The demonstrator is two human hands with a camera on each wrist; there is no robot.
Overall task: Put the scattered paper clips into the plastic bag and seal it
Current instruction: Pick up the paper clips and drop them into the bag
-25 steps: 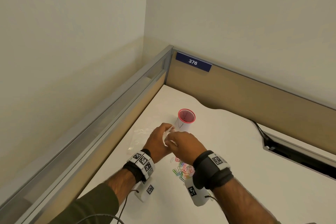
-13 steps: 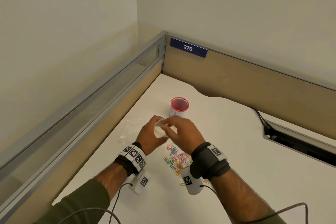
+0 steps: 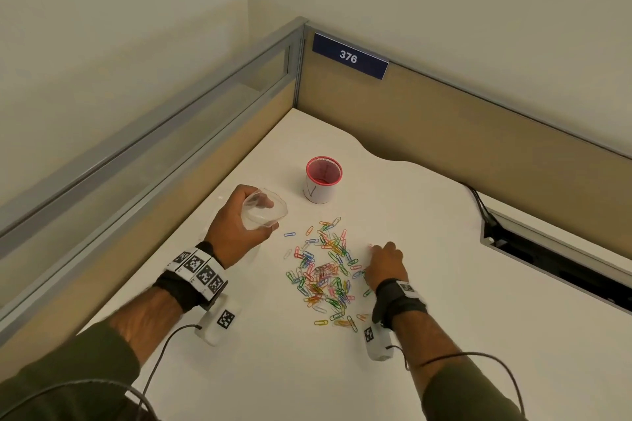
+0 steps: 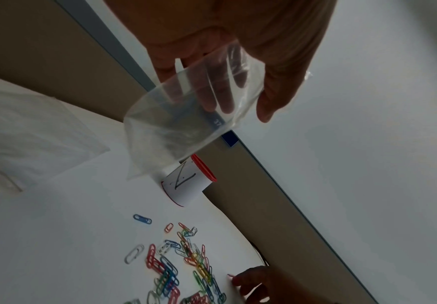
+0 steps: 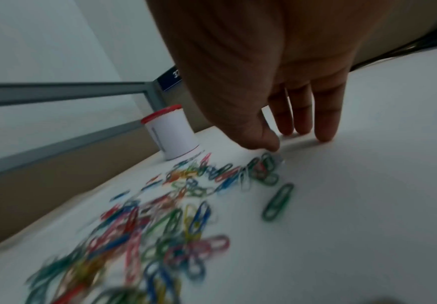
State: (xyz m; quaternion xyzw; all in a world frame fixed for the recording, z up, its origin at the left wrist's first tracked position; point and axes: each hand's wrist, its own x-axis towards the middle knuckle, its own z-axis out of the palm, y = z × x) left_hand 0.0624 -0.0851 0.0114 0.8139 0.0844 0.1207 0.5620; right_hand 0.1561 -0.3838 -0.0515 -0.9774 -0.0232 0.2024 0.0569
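A heap of coloured paper clips (image 3: pixel 325 273) (image 4: pixel 183 265) (image 5: pixel 165 216) lies scattered on the white desk (image 3: pixel 461 301). My left hand (image 3: pixel 236 229) grips a small clear plastic bag (image 3: pixel 264 212) (image 4: pixel 186 127) just above the desk, left of the heap, with the bag's mouth standing open. My right hand (image 3: pixel 384 261) is down at the heap's right edge. Its straight fingers (image 5: pixel 325 123) touch the desk, and the thumb (image 5: pixel 264 139) is at the nearest clips. The right wrist view is blurred, and no clip shows held between the fingers.
A white cup with a red rim (image 3: pixel 323 181) (image 5: pixel 172 133) stands just beyond the clips. Another clear bag (image 4: pixel 30 133) lies flat on the desk to the left. Partition walls close off the back and left. A cable slot (image 3: pixel 554 260) opens at the right.
Both hands were together at the bag. The right hand has let go and dropped to the right side of the clip heap, while the left keeps the bag, now open-mouthed.
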